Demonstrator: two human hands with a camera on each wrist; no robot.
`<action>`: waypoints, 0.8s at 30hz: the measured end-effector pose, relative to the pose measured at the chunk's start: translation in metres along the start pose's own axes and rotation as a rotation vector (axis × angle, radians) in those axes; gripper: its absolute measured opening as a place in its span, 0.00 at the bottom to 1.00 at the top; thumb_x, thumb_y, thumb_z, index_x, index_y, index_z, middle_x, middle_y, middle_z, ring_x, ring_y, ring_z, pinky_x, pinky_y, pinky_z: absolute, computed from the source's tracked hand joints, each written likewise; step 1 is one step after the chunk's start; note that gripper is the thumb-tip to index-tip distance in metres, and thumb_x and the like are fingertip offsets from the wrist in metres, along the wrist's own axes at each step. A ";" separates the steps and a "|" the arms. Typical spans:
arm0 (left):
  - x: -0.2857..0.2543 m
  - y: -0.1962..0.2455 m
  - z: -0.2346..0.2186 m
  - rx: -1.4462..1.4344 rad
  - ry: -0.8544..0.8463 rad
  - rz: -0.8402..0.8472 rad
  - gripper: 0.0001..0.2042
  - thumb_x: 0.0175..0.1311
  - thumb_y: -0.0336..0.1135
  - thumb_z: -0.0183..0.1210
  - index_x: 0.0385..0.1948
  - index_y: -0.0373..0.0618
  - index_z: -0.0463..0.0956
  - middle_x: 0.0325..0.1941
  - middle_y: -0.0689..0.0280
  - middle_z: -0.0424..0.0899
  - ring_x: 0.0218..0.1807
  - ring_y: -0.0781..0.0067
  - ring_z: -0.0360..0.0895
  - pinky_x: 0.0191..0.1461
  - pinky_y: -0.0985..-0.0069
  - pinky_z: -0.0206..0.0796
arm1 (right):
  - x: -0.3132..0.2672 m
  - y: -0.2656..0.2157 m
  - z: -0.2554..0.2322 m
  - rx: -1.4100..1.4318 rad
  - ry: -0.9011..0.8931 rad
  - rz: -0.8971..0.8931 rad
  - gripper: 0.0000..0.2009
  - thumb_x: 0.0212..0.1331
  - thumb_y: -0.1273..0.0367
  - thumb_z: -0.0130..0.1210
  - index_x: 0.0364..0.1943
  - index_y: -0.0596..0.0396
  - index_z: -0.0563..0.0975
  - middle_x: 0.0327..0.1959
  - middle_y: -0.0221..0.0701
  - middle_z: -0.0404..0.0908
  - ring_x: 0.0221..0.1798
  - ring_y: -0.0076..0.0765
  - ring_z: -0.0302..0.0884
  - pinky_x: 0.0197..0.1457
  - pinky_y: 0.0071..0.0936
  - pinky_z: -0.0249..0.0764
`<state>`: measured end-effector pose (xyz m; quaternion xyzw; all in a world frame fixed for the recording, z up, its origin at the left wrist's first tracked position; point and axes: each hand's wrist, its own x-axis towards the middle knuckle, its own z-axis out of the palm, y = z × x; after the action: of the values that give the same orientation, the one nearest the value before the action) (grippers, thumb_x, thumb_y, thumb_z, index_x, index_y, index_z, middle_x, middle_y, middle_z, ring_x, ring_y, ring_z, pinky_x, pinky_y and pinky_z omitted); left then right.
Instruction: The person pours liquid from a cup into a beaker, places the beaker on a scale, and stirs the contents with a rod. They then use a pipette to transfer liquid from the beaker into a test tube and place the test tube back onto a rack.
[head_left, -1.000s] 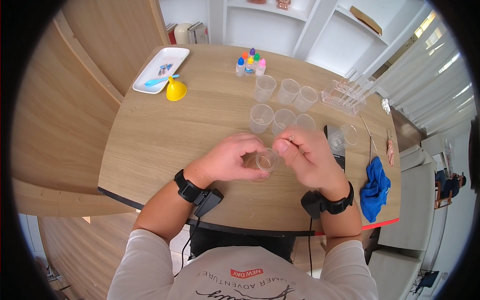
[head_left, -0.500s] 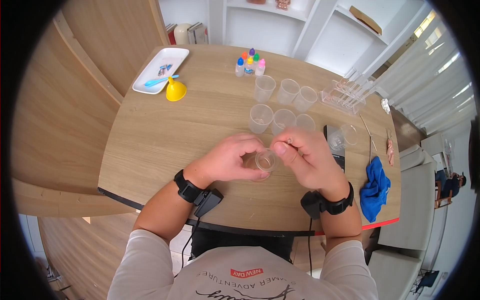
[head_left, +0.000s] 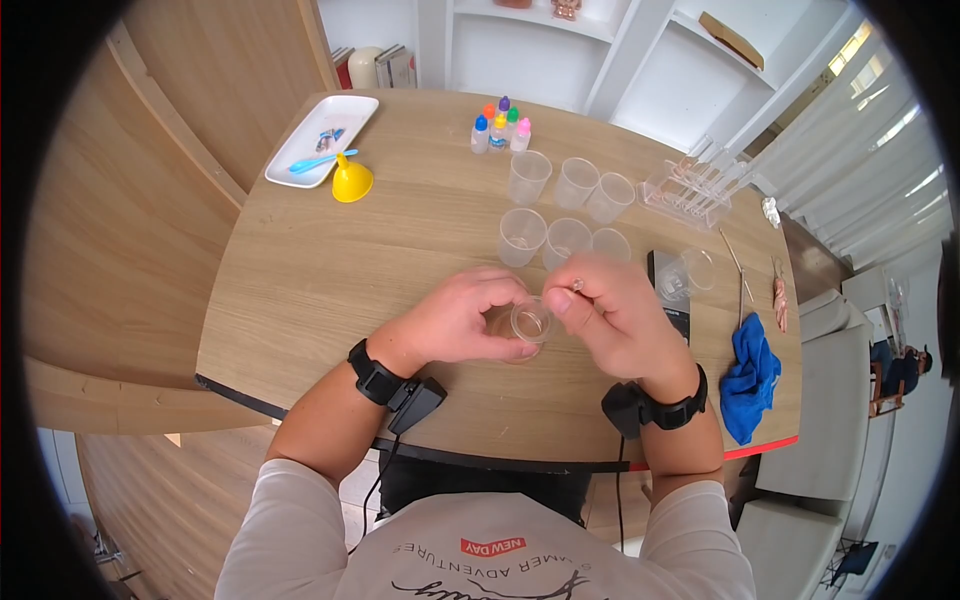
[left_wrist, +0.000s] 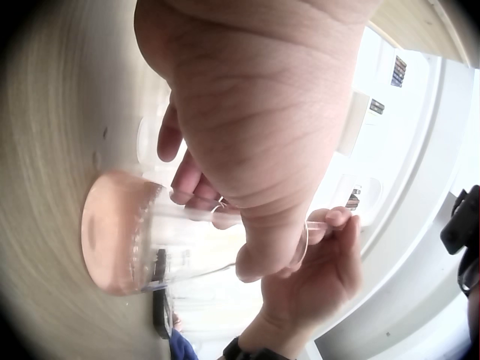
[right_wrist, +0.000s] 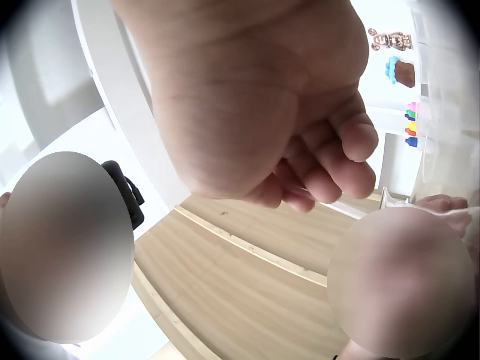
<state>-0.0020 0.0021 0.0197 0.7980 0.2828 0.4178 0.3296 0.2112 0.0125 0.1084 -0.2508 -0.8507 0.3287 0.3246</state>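
My left hand grips a clear plastic cup near the table's front, its thumb and fingers round the side. In the left wrist view, liquid in the bottom of the cup looks peach-tinted. Pinched between the thumb and fingers of my right hand is a thin clear rod. Its upper end pokes out above the fingers, and the lower part slants into the cup. The right wrist view shows that hand's palm and curled fingers; the rod is mostly hidden there.
Several clear cups stand beyond my hands, with capped dropper bottles behind. A black flat device bears another clear cup. Right: blue cloth, test-tube rack. Left: yellow funnel, white tray.
My right hand has shifted very slightly to the left, with the rod's upper end moving along. The left hand and the cup stay in place.
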 end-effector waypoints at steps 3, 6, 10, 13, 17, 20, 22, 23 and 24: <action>-0.001 -0.001 -0.003 0.011 -0.036 -0.024 0.20 0.48 0.38 0.76 0.42 0.45 0.80 0.38 0.61 0.82 0.42 0.59 0.78 0.46 0.67 0.70 | -0.001 -0.003 0.000 -0.019 0.005 0.046 0.06 0.66 0.71 0.55 0.33 0.58 0.78 0.24 0.38 0.76 0.27 0.45 0.74 0.30 0.34 0.68; -0.001 0.000 -0.002 0.010 -0.039 -0.029 0.20 0.48 0.38 0.76 0.42 0.45 0.80 0.38 0.61 0.82 0.42 0.59 0.78 0.46 0.67 0.70 | -0.001 -0.001 0.003 0.053 0.042 0.079 0.06 0.66 0.70 0.56 0.32 0.57 0.78 0.24 0.38 0.76 0.26 0.44 0.73 0.29 0.34 0.67; 0.000 -0.001 0.000 0.000 -0.001 0.008 0.17 0.48 0.40 0.75 0.37 0.45 0.79 0.34 0.62 0.81 0.38 0.59 0.77 0.42 0.66 0.69 | -0.001 -0.002 -0.001 -0.015 -0.037 0.046 0.06 0.66 0.70 0.56 0.33 0.57 0.77 0.24 0.38 0.76 0.25 0.44 0.73 0.29 0.34 0.67; 0.000 0.001 -0.001 0.001 -0.005 -0.002 0.17 0.48 0.40 0.75 0.37 0.44 0.79 0.34 0.62 0.81 0.38 0.59 0.77 0.42 0.66 0.69 | -0.001 0.000 0.001 0.046 0.039 0.085 0.06 0.66 0.70 0.56 0.34 0.57 0.77 0.24 0.37 0.76 0.25 0.44 0.73 0.29 0.34 0.67; 0.000 -0.001 0.000 0.003 -0.009 0.000 0.18 0.48 0.40 0.75 0.37 0.44 0.79 0.35 0.62 0.81 0.38 0.59 0.77 0.42 0.66 0.69 | -0.002 -0.003 -0.002 0.014 -0.032 0.103 0.05 0.66 0.70 0.56 0.35 0.57 0.77 0.25 0.38 0.77 0.26 0.43 0.73 0.30 0.34 0.68; -0.001 -0.001 0.000 -0.018 -0.002 -0.012 0.18 0.48 0.40 0.75 0.37 0.44 0.79 0.35 0.62 0.81 0.39 0.59 0.77 0.42 0.67 0.69 | -0.002 0.001 0.000 0.058 -0.006 0.116 0.06 0.66 0.70 0.55 0.35 0.58 0.77 0.26 0.38 0.77 0.26 0.43 0.73 0.30 0.34 0.68; -0.001 -0.002 0.000 0.004 -0.002 -0.007 0.18 0.48 0.40 0.75 0.37 0.44 0.79 0.35 0.62 0.81 0.39 0.59 0.77 0.42 0.67 0.69 | -0.002 0.001 0.000 0.071 -0.023 0.073 0.06 0.66 0.70 0.55 0.35 0.58 0.77 0.26 0.38 0.77 0.26 0.43 0.73 0.30 0.34 0.68; -0.001 -0.001 0.000 0.005 -0.003 -0.006 0.18 0.48 0.40 0.75 0.37 0.44 0.79 0.35 0.62 0.81 0.39 0.59 0.77 0.42 0.67 0.69 | -0.003 -0.001 0.000 0.066 -0.018 0.114 0.06 0.67 0.70 0.55 0.35 0.58 0.77 0.26 0.38 0.77 0.26 0.43 0.73 0.30 0.34 0.68; -0.001 -0.001 0.000 -0.004 -0.006 -0.013 0.18 0.48 0.40 0.75 0.37 0.44 0.79 0.35 0.62 0.81 0.39 0.59 0.77 0.42 0.67 0.69 | -0.003 -0.002 0.000 0.061 -0.014 0.154 0.06 0.67 0.70 0.55 0.35 0.58 0.77 0.26 0.38 0.77 0.26 0.43 0.73 0.30 0.34 0.68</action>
<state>-0.0029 0.0023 0.0187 0.7968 0.2860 0.4139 0.3346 0.2128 0.0092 0.1091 -0.3033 -0.8208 0.3800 0.2999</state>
